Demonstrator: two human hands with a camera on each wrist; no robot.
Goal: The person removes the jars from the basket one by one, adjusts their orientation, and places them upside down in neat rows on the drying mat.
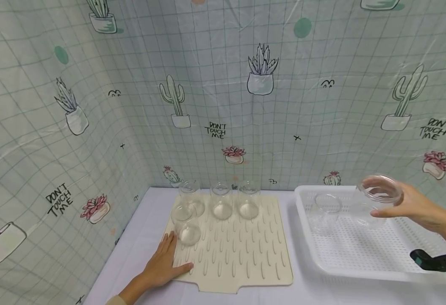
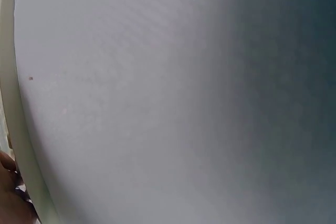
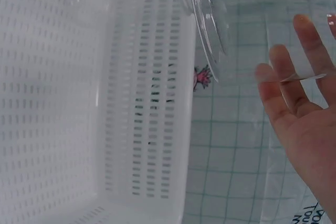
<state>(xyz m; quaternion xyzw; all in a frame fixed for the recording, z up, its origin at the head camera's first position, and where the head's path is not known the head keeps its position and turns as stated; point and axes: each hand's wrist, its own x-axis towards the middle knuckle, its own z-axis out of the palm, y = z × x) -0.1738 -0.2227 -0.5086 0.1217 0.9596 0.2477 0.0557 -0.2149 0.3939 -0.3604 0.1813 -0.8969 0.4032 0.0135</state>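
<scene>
My right hand point(image 1: 417, 207) grips a clear glass cup point(image 1: 368, 203) near its rim, thumb in front and fingers behind. This cup is held over the white perforated basket point(image 1: 308, 250). In the right wrist view, the fingers point(image 3: 286, 90) show through the clear wall. A second clear cup point(image 1: 326, 212) stands in the basket's left part. My left hand point(image 1: 163, 260) rests spread on the left edge of the beige ridged mat point(image 1: 245, 262). Just beyond its fingertips stands the nearest of several clear cups point(image 1: 186, 226) on that mat.
Three more cups point(image 1: 221, 203) form a row along the mat's back edge. The mat and basket sit on a white-covered table point(image 1: 139, 216). Behind them hangs a grid-patterned curtain point(image 1: 215, 97) with cactus prints. A black strap piece point(image 1: 432, 260) is at the right wrist.
</scene>
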